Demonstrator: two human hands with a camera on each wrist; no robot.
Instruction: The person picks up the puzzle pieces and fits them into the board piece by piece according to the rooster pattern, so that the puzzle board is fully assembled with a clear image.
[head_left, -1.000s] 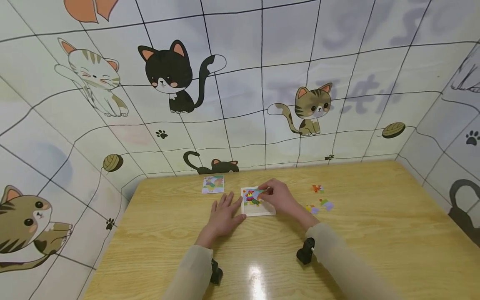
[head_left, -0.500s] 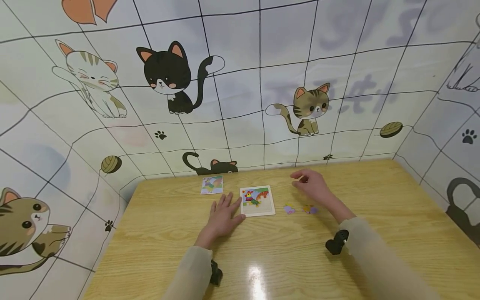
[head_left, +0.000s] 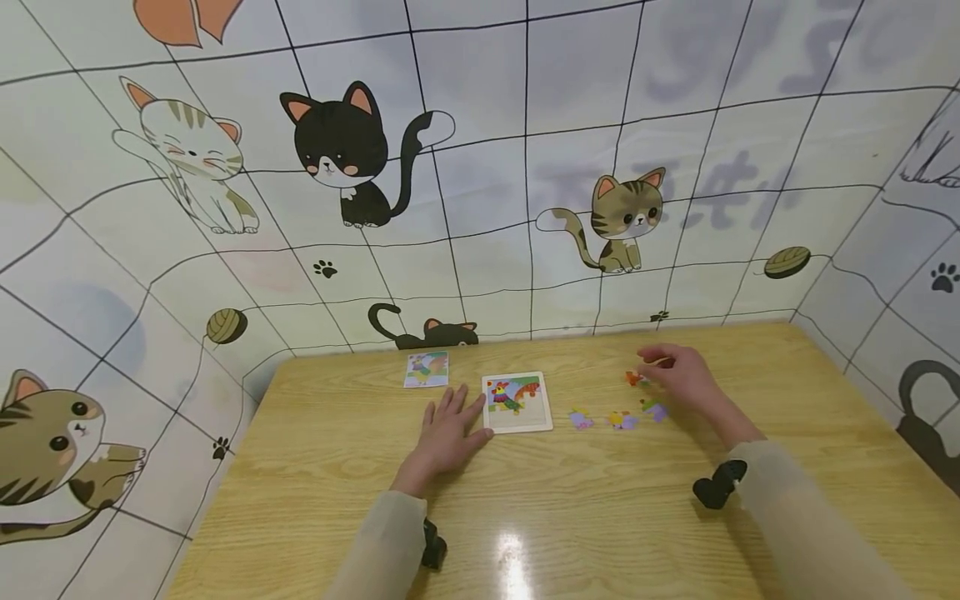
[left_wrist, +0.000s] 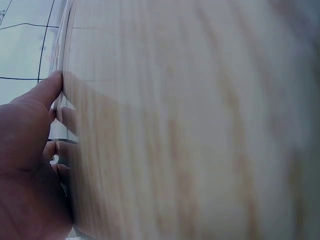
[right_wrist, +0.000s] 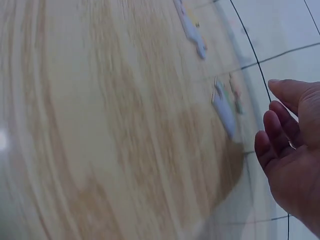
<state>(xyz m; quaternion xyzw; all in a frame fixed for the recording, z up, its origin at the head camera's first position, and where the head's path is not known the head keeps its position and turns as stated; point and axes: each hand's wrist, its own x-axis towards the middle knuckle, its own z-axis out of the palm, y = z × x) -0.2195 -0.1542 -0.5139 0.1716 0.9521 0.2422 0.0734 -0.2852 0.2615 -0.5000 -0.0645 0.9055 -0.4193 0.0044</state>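
Observation:
A small jigsaw puzzle (head_left: pixel 542 421) in a white-edged square tray lies mid-table, partly filled with a bright bird picture; its lower part shows bare backing. My left hand (head_left: pixel 447 429) rests flat beside it, fingers spread, thumb and index finger at the tray's left edge. Farther right, my right hand (head_left: pixel 684 377) is over an orange puzzle piece (head_left: pixel 634 378), fingertips close to it and partly covering it. In the right wrist view that hand (right_wrist: pixel 295 135) has loosely bent fingers with nothing between them. Just below it lies a purple-and-green puzzle piece (head_left: pixel 655 409).
Two more loose puzzle pieces, a purple one (head_left: pixel 580 419) and a yellow-and-purple one (head_left: pixel 622 420), lie between the tray and my right hand. A square picture card (head_left: pixel 427 369) of the bird is at the back left. Cat-patterned cloth (head_left: pixel 495 275) walls the wooden table (head_left: pixel 337 467).
My right hand has left the puzzle's upper right, where an orange patterned piece now shows, and moved right over the loose pieces. My left hand stays where it was.

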